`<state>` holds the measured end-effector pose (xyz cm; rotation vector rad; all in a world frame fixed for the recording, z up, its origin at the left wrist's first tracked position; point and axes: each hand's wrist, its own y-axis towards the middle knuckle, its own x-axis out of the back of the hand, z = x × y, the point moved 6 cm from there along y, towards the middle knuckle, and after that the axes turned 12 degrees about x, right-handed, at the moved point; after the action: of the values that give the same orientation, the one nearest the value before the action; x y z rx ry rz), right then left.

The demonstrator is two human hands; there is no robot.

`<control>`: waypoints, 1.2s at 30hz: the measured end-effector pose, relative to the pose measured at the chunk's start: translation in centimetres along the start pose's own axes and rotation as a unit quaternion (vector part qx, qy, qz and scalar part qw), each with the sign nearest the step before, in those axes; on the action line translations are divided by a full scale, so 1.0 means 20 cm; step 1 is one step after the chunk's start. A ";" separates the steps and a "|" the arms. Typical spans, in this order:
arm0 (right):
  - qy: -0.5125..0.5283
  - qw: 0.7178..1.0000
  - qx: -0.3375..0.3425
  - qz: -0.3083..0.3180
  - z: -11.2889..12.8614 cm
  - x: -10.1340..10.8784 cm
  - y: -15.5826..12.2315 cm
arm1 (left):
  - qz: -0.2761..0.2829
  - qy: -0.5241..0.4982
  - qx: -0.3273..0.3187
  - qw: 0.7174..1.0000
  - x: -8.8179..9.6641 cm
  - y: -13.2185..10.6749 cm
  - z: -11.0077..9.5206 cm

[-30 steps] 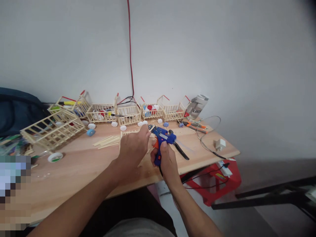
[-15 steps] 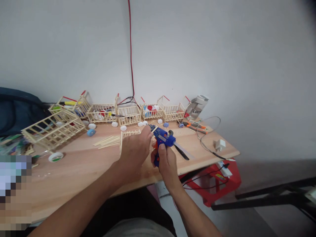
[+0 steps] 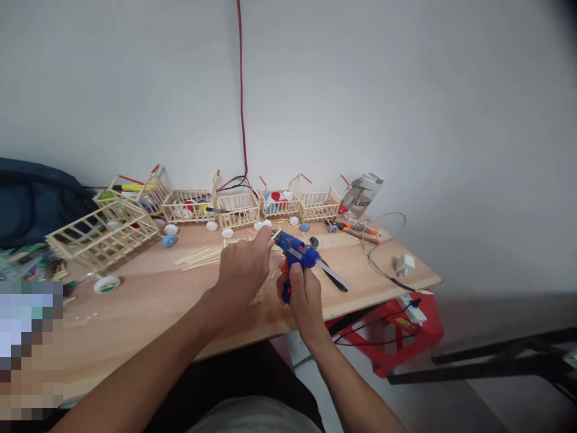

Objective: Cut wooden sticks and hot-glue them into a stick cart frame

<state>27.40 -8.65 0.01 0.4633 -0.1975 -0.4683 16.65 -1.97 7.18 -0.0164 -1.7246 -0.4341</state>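
Head cam, with the dial centred on the glue gun and 12 at the wall: it was held up over the table, nose towards 10, clear rod poking out the back towards 4. Right hand, at 5, was wrapped round the handle; couldn't tell if the trigger was being squeezed. Left hand, at 9, had a tight, narrow pinch on a small stick, up at 10 by the nose. Couldn't tell if those two touched.

So what could've gone sideways? Biggest one imo was burnt fingertips, cos the left ones were that near the nose and one long squeeze might push hot glue right over the stick. Too much glue could also drip or string onto the frame half hidden behind the left hand. Pinching something that skinny, I'd guess a nudge from the nose could twist it or knock it loose. And with carts at 11 and pliers between 2 and 3, a sloppy swing of the glue gun might clip something
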 end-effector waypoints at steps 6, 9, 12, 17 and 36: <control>0.012 1.000 0.000 -0.001 -0.01 0.00 0.01 | -0.009 -0.010 0.007 1.000 0.01 0.01 0.02; 0.024 1.000 -0.010 -0.009 0.01 0.00 0.02 | -0.006 -0.035 0.009 0.999 0.02 -0.01 0.03; 0.056 0.998 -0.034 -0.011 0.03 0.00 0.02 | -0.005 -0.066 -0.019 0.998 0.00 -0.05 0.01; 0.092 0.994 -0.050 -0.018 0.03 0.00 0.00 | -0.010 -0.067 -0.044 0.997 -0.06 -0.08 -0.01; 0.134 0.988 -0.072 -0.030 -0.02 -0.02 -0.01 | -0.061 0.014 0.025 0.998 -0.05 0.00 0.05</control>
<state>27.01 -8.43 -0.45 0.3872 0.1089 -0.4715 15.86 -1.46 6.03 0.1313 -1.7149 -0.4789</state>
